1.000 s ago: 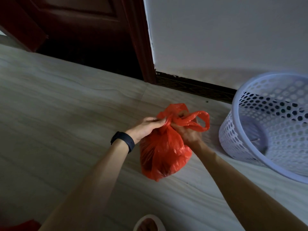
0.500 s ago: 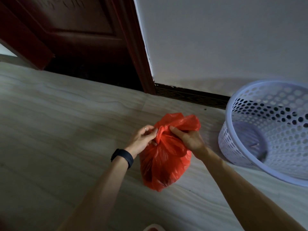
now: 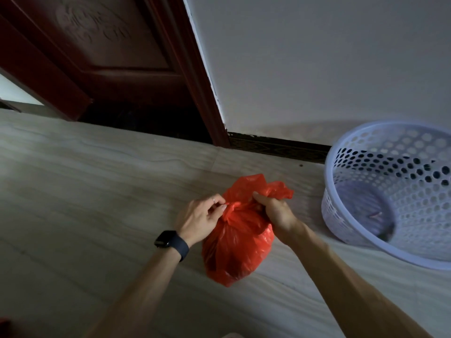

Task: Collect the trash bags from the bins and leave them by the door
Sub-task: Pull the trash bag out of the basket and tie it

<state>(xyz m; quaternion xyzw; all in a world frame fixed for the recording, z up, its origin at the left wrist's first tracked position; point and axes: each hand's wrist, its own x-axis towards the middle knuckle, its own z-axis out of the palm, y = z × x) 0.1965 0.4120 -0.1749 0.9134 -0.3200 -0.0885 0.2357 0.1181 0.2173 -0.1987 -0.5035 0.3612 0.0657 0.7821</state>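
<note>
Left hand, black smartwatch on the wrist, pinches the gathered neck of the red thin-plastic trash bag between thumb and fingertips. Right hand is curled round the other side of the neck, with the bag's loose ends sticking up above it.

The bag sits on the pale wood-grain floor, bulging and upright. It is just beside the white perforated plastic bin and near the dark red-brown wooden door. The bin has no liner now; a darker patch at its bottom is too blurred to identify.

Step in hand: tying the bag shut after lifting it out, so roughly mid-task for this bag. The knot looks cinched, but fingers cover it, so whether it is finished cannot be told.

Next move, as a judgement:
- A last outward pull on both ends.
- One hand takes the knot or loose ends and carries the bag the short way left to the door.
- Thin film, so grip at the gathered part, not the belly.

Versus one second ago:
- The open handle loop on the right side is gone, pulled in.
- The neck is tighter and the hands sit closer together.
- The bag has not left its spot on the floor.
- View is tilted up, showing more of the door.
</note>
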